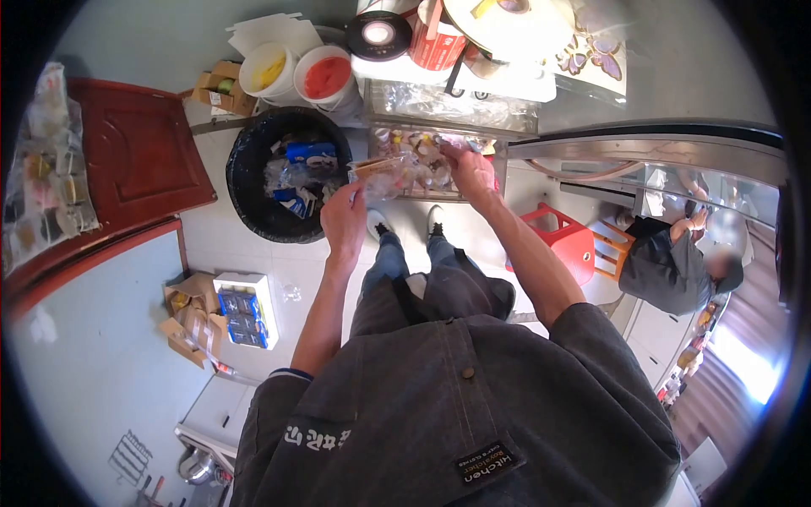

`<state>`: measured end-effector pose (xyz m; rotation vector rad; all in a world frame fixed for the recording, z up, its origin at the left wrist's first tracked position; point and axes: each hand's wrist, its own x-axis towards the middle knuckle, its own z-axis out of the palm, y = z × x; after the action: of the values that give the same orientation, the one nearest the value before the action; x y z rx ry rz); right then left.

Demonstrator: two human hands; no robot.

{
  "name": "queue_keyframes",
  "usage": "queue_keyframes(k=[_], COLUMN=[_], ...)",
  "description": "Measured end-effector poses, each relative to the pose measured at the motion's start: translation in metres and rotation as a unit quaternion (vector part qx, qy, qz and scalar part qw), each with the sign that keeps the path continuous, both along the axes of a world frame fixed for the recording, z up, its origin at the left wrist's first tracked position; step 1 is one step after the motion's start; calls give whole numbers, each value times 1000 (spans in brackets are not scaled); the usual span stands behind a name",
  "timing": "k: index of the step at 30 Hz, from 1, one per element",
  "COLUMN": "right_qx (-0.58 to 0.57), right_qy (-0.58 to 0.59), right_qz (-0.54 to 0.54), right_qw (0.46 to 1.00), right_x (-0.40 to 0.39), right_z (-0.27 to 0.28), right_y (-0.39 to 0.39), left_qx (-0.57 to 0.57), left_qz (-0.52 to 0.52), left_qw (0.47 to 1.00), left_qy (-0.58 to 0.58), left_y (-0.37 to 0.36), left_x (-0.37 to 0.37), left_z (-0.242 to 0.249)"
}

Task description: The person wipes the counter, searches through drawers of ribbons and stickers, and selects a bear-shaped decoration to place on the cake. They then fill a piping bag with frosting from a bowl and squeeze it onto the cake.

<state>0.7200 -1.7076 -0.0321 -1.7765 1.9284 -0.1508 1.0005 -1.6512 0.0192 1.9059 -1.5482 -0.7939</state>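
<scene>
My left hand point(343, 221) is closed on the edge of a clear plastic packet point(384, 173) with a tan strip along its top. It holds the packet over the near left part of a pulled-out drawer point(503, 165). Small wrapped items point(422, 145) in white, yellow and pink fill the drawer. Over its right side is my right hand point(473, 176), with fingers pressed together among these items. What is between those fingertips, if anything, is too small to make out.
A black bin point(241, 194) with wrappers stands left of the drawer. Behind it are white buckets with yellow point(269, 72) and red point(328, 78) contents. A red stool point(564, 245) stands at right, near a seated person point(667, 275). Above the drawer is a cluttered worktop point(536, 89).
</scene>
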Motion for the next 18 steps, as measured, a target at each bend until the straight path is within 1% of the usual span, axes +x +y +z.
queue_keyframes(k=[2, 5, 6, 8, 9, 11, 12, 14, 15, 17, 18], right_qx=[15, 93, 95, 97, 87, 64, 29, -41, -43, -47, -17], right_qy=[-28, 48, 60, 86, 84, 80, 83, 87, 68, 30, 9], right_qz=[-41, 63, 66, 75, 84, 103, 123, 163, 154, 133, 87], right_qw=[999, 993, 991, 989, 989, 989, 989, 982, 985, 990, 996], right_x=[11, 21, 22, 23, 22, 16, 12, 6, 3, 2, 2], right_z=[3, 0, 0, -2, -4, -17, -25, -37, -43, -28, -17], right_y=[-6, -13, -12, -13, -12, -11, -8, -3, -2, -3, -3], left_qx=[-10, -45, -60, -43, -34, -73, -91, -89, -87, -110, -121], left_qz=[-1, -14, -21, -25, -26, -59, -75, -98, -110, -105, -103], left_qw=[1000, 999, 998, 999, 999, 995, 992, 989, 987, 985, 984], left_qy=[-3, -2, -2, -12, -18, -41, -52, -73, -83, -81, -79], left_y=[1, 2, 2, -1, -2, -6, -9, -20, -26, -37, -41], left_x=[-2, -5, -5, -10, -12, -19, -22, -29, -31, -35, -38], left_z=[2, -7, -11, -5, -3, -3, -3, 1, 2, -1, -2])
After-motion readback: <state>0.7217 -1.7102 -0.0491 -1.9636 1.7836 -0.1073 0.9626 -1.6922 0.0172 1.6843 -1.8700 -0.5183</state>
